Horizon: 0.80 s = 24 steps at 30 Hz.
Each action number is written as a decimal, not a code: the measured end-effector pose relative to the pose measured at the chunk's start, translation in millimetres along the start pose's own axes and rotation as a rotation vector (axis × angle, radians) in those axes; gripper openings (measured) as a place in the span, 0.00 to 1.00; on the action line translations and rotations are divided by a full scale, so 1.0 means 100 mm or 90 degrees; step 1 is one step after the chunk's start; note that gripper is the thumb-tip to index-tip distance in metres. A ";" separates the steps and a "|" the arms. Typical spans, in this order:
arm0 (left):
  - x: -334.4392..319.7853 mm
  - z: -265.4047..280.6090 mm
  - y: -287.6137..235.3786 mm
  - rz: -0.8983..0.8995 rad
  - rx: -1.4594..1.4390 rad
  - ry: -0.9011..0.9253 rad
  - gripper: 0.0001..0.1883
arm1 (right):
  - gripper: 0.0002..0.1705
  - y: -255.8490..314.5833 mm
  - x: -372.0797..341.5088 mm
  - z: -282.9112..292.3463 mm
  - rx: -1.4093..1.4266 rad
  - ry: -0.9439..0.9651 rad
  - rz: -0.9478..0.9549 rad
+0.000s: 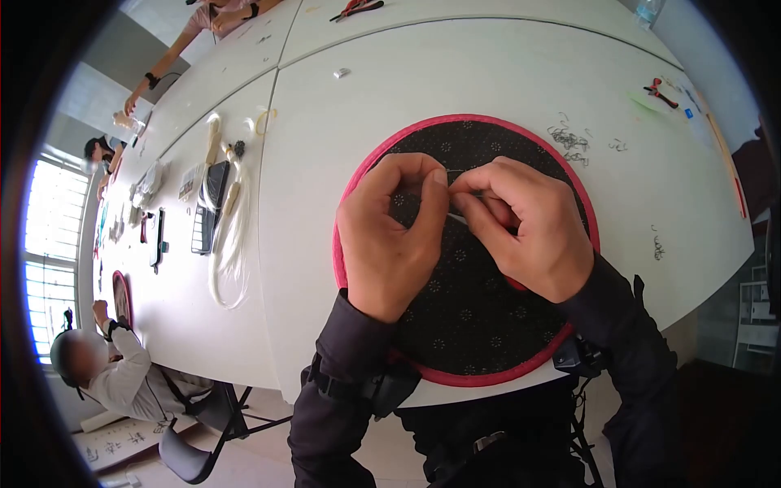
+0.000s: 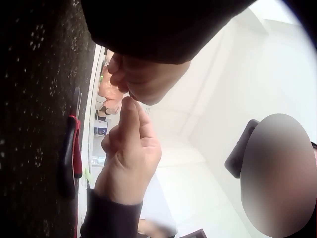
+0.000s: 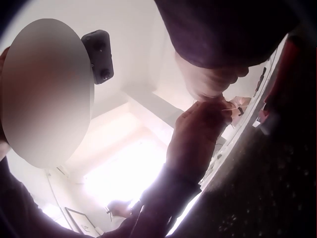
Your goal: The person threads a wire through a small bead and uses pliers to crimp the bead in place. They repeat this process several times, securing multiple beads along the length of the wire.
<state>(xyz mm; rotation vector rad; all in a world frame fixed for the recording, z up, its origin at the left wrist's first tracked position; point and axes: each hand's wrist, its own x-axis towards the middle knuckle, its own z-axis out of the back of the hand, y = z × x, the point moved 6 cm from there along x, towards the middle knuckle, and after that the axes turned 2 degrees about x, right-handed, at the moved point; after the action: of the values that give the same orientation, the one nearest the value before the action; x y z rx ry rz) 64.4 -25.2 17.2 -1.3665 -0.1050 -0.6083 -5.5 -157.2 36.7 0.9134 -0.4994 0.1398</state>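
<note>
Over a round black mat (image 1: 464,342) with a red rim, both hands are raised with fingertips close together. My left hand (image 1: 390,236) pinches between thumb and forefinger, and my right hand (image 1: 529,224) pinches just beside it. A thin, light, wire-like piece (image 1: 455,171) shows between the fingertips; most of it is hidden, and I cannot tell its exact kind. Pliers (image 2: 74,148) with red and black handles lie on the mat, mostly covered by the right hand in the head view.
Small dark curved wire pieces (image 1: 571,142) lie scattered right of the mat, near red-handled pliers (image 1: 661,94). On the left are a bundle of pale strands (image 1: 232,244) and a dark flat device (image 1: 213,199). A seated person (image 1: 122,366) works at the table's left side.
</note>
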 end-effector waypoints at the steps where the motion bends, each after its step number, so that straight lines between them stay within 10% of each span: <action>1: 0.01 0.00 -0.01 -0.033 0.040 0.008 0.03 | 0.04 0.00 0.01 0.00 -0.016 -0.009 0.027; 24: -0.04 -0.04 -0.05 0.086 -0.072 0.082 0.05 | 0.09 -0.46 0.03 -0.01 0.316 0.071 -0.290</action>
<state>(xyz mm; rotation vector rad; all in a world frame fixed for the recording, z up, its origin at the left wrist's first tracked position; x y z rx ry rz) 57.9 -28.3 19.4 -1.4266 0.1264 -0.5940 12.2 -185.1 4.6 1.4736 -0.1395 -0.1061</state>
